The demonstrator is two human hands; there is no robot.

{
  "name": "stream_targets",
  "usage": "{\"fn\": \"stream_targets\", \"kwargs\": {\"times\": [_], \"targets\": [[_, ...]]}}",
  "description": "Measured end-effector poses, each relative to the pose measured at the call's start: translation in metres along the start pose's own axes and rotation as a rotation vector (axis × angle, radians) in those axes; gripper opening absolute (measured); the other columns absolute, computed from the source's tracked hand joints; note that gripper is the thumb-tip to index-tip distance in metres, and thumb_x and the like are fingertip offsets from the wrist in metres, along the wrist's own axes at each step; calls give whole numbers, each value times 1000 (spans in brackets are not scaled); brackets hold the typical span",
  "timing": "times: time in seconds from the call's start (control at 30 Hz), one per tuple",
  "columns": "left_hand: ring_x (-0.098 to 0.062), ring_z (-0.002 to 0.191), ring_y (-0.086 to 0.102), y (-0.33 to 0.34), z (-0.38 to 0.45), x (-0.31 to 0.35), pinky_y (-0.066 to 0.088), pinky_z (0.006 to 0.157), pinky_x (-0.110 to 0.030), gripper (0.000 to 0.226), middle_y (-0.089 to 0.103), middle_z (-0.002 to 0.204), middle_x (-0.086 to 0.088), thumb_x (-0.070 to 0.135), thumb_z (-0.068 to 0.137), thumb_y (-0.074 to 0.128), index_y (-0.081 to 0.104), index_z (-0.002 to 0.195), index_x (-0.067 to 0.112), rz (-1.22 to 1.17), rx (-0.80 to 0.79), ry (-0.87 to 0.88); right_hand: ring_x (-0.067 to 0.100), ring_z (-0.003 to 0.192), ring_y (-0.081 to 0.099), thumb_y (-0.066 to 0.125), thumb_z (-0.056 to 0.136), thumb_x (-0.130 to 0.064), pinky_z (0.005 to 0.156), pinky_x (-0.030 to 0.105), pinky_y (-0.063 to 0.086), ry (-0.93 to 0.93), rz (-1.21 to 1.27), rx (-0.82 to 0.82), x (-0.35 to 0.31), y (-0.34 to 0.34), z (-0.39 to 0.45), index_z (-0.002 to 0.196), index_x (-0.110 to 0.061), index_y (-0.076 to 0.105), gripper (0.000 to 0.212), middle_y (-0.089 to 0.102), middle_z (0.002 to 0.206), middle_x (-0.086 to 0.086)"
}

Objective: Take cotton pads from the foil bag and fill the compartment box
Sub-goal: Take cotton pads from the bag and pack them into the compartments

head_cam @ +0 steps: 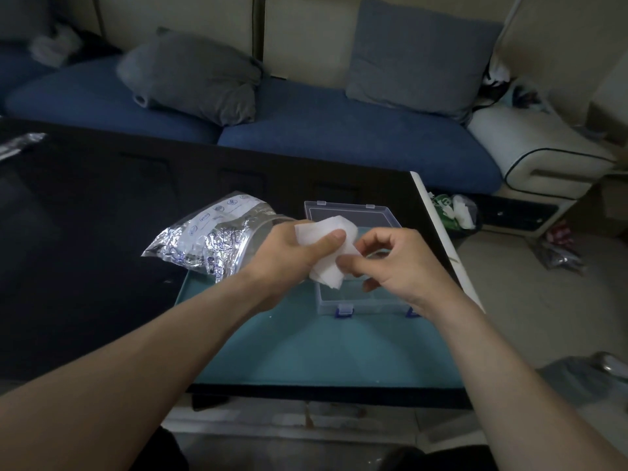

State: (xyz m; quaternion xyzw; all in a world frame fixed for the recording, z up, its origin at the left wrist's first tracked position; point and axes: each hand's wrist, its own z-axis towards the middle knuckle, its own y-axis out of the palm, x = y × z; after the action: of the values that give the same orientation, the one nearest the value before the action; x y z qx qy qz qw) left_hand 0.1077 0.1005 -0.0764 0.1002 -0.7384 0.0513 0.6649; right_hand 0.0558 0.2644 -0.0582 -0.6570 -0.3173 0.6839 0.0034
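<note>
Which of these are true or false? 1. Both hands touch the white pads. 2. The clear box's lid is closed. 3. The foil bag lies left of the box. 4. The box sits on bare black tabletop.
1. True: the left hand grips the cotton pads and the right hand pinches them.
2. False: the compartment box is open, lid laid back.
3. True: the foil bag lies left.
4. False: it sits on a teal mat.

Both hands [289, 253] pinch cotton pads [326, 253]
</note>
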Motion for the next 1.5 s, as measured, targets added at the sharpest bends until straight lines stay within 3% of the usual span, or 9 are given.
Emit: {"fn": "stream_targets", "kwargs": {"times": [0.2, 0.37, 0.5, 0.63, 0.77, 1.03, 1.2, 1.37, 1.5], "targets": [[-28, 88, 70, -5, 4, -5, 57, 79, -41, 28, 73, 106, -20, 14, 88, 72, 67, 111, 0, -42, 4, -138, 7, 67, 66, 89, 75, -20, 66, 32, 60, -75, -160, -61, 2, -3, 1, 80, -21, 74, 15, 72, 73, -12], [-27, 93, 69, -5, 4, -4, 58, 77, -37, 31, 71, 113, -19, 14, 91, 67, 65, 119, 1, -140, -46, -226, 17, 76, 73, 82, 81, -9, 67, 33, 59, -15, -4, -100, 3, -10, 2, 88, -10, 74, 11, 76, 83, 4], [-25, 90, 71, -5, 2, -3, 61, 73, -31, 30, 70, 114, -20, 8, 92, 63, 63, 119, -3, -187, -118, -189, 17, 73, 73, 74, 88, -6, 67, 35, 57, 71, 142, -147, 6, -13, 3, 96, -7, 68, 9, 77, 85, 10], [-29, 95, 70, -8, 3, -4, 60, 79, -36, 34, 69, 116, -23, 7, 87, 66, 62, 118, -5, -162, -148, -147, 19, 76, 72, 65, 96, -10, 65, 32, 61, 129, 245, -218, 5, -15, 1, 98, -8, 64, 3, 75, 88, 12], [-30, 98, 68, -8, 3, -5, 59, 82, -37, 34, 70, 114, -22, 6, 88, 65, 62, 120, -5, -134, -149, -129, 14, 83, 71, 67, 95, -12, 68, 29, 58, 66, 229, -77, 7, -10, 2, 92, -10, 68, 4, 72, 90, 6], [-35, 102, 70, -8, 5, -8, 58, 89, -46, 33, 71, 111, -21, 7, 89, 69, 62, 118, -5, -103, -31, -145, 12, 70, 73, 76, 87, -10, 59, 29, 56, -2, 253, 133, 8, -10, 5, 92, -13, 67, 11, 76, 77, 1], [-24, 90, 73, -8, 5, -8, 60, 80, -39, 26, 74, 101, -11, 13, 89, 71, 65, 111, 0, -69, 113, -122, 15, 79, 74, 78, 85, -15, 64, 30, 59, 66, 378, 98, 5, -15, 3, 105, -14, 69, 21, 78, 90, 4], [-17, 76, 72, 1, 3, -6, 62, 64, -33, 22, 74, 93, -10, 18, 89, 72, 66, 104, 3, -53, 219, -51, 17, 76, 74, 79, 84, -16, 60, 29, 59, 70, 261, 53, 7, 9, 2, 100, -8, 72, 19, 77, 89, 8], [-20, 77, 73, 6, 4, -2, 62, 73, -41, 22, 74, 85, -8, 28, 96, 64, 68, 91, 8, -34, 216, -79, 16, 74, 73, 77, 88, -21, 55, 30, 61, -11, 68, 207, 6, 24, 5, 91, -15, 69, 11, 73, 84, 4]]}}
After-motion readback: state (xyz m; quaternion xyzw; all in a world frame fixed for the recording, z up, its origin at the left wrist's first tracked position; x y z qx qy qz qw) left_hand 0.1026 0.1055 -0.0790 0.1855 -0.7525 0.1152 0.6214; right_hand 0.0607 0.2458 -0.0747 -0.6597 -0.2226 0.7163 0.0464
